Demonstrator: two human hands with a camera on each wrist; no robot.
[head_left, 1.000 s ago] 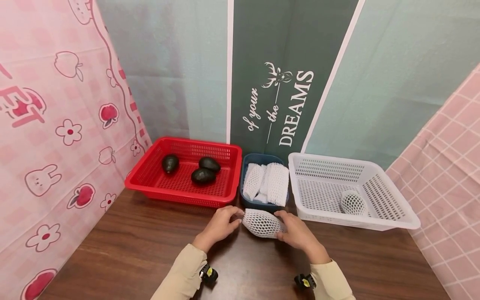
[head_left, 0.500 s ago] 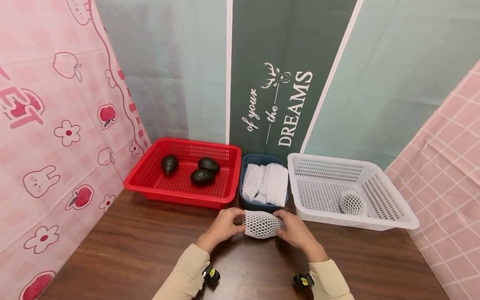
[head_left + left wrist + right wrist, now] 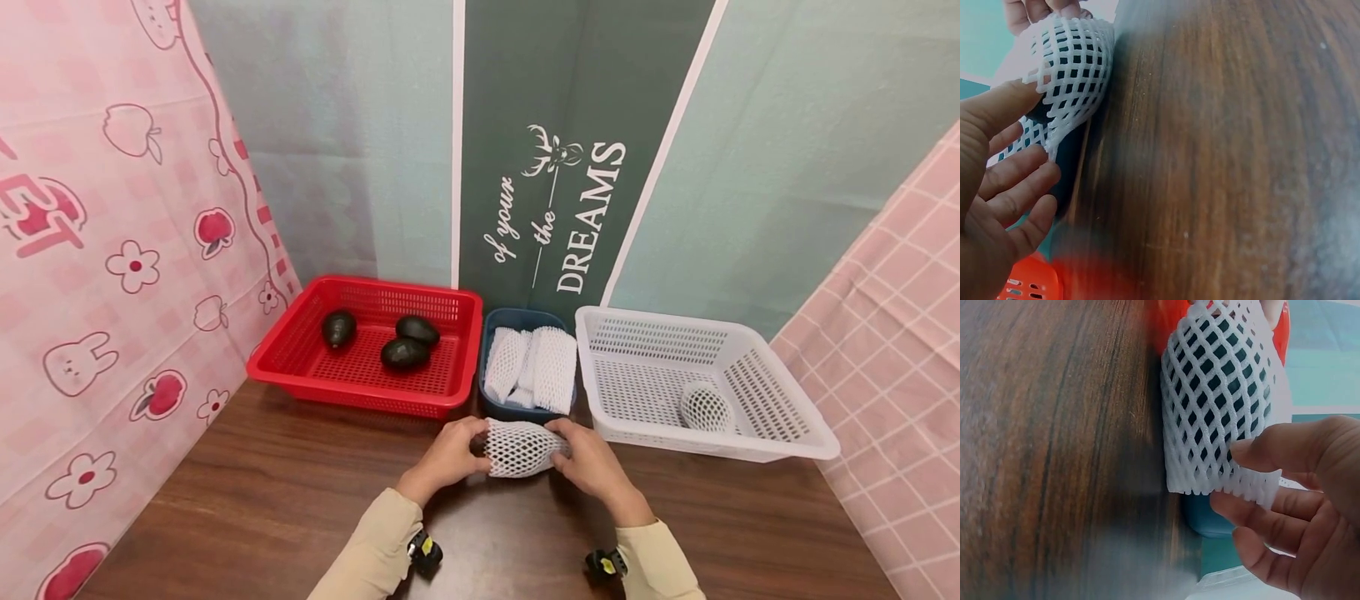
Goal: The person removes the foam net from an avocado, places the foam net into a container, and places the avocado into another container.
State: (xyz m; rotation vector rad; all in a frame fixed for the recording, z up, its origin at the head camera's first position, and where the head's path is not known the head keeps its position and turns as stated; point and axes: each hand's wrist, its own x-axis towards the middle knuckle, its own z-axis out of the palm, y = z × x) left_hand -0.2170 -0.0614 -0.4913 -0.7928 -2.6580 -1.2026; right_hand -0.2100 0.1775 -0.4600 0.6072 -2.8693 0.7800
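On the table before me lies a white foam net sleeve with an avocado inside it, whose dark skin shows through the mesh. My left hand pinches the sleeve's left end, thumb at the rim and fingers on the far side; a bit of dark avocado shows there in the left wrist view. At the other end, my right hand pinches the mesh between thumb and fingers near the cut edge. The fingertips behind the sleeve are partly hidden.
A red basket with three bare avocados stands back left. Behind my hands is a blue bin of folded foam nets. At right, a white basket holds one netted fruit.
My left hand has gone from fingertips at the sleeve's left end to a thumb-and-finger grip on its rim. The dark avocado end now shows there. The right hand has barely moved.
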